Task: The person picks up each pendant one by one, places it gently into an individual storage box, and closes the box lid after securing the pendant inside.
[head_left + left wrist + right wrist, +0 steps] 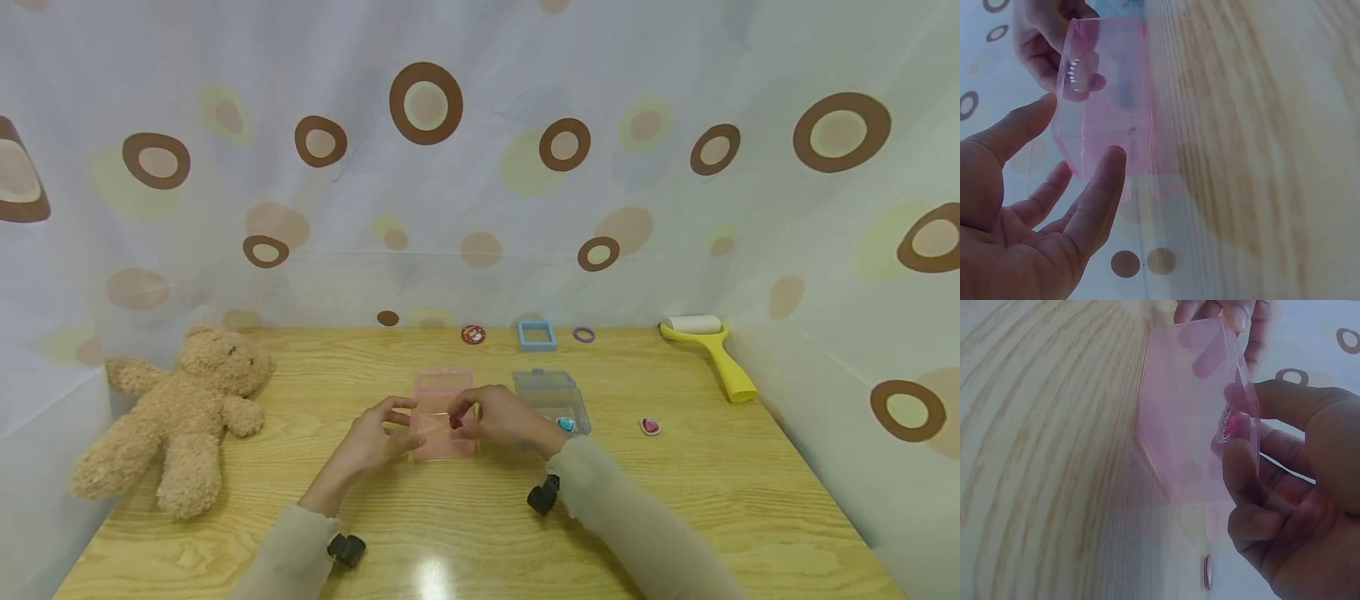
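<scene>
An open, see-through pink box (442, 451) stands on the wooden table with its lid tipped back. Over its opening my right hand (498, 418) pinches a red gem (455, 422) between thumb and fingers. Through the pink wall in the right wrist view the gem (1229, 426) shows a silvery, beaded edge. My left hand (372, 440) is at the box's left side, fingers spread and loosely bent, fingertips at or very near the wall. Just right of it is a clear bluish box (542, 380), lid back, with a blue gem (566, 424) inside, partly behind my right wrist.
A pink gem (650, 427) lies farther right on the table (450, 525). Along the back are a red round badge (473, 334), a blue square frame (536, 324), a purple ring (583, 334) and a yellow-handled lint roller (723, 362). A teddy bear (180, 408) lies at left.
</scene>
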Demonstrator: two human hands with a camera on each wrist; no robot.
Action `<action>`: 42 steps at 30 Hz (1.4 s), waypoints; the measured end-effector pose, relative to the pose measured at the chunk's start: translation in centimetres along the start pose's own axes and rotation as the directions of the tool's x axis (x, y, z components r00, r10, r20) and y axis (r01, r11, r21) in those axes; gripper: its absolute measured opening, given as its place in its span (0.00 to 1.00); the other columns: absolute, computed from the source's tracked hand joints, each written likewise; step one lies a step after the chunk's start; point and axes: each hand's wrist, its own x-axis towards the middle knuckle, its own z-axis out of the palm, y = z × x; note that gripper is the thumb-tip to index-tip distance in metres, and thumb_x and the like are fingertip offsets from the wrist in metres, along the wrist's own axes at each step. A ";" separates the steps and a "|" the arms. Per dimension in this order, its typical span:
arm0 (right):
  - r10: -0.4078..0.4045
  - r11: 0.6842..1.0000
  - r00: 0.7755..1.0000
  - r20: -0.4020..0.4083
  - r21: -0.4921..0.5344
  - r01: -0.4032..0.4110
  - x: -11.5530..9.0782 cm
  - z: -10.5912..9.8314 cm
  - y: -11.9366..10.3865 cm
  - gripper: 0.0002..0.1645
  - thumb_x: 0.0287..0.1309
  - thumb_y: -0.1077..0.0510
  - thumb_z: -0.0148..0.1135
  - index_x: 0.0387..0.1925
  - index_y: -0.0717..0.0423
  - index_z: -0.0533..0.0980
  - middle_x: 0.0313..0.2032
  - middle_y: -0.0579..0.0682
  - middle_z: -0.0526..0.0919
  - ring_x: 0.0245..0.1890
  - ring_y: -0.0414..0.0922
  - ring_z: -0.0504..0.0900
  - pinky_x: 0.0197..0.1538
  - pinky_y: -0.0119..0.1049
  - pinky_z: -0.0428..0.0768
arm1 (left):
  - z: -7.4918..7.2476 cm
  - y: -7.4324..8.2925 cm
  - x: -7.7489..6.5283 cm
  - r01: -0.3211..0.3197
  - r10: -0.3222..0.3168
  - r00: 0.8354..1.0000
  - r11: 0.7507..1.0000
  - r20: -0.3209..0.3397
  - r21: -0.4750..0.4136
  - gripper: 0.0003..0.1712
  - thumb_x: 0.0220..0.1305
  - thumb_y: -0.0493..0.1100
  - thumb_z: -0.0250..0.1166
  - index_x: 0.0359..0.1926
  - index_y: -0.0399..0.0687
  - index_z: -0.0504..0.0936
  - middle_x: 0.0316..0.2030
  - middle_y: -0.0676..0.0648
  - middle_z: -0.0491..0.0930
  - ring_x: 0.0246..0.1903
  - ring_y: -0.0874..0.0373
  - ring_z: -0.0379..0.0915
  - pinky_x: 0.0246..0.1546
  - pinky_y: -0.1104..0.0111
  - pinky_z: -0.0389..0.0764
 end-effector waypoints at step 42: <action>-0.032 0.999 0.999 0.028 0.001 0.032 0.7 -0.6 -0.1 0.14 0.57 0.54 0.72 0.45 0.53 0.84 0.40 0.45 0.87 0.40 0.44 0.83 0.42 0.35 0.80 | 0.0 -0.2 -0.1 -0.012 0.012 1.000 1.000 -0.006 -0.012 0.36 0.59 0.44 0.74 0.67 0.44 0.71 0.54 0.35 0.79 0.49 0.43 0.81 0.46 0.54 0.84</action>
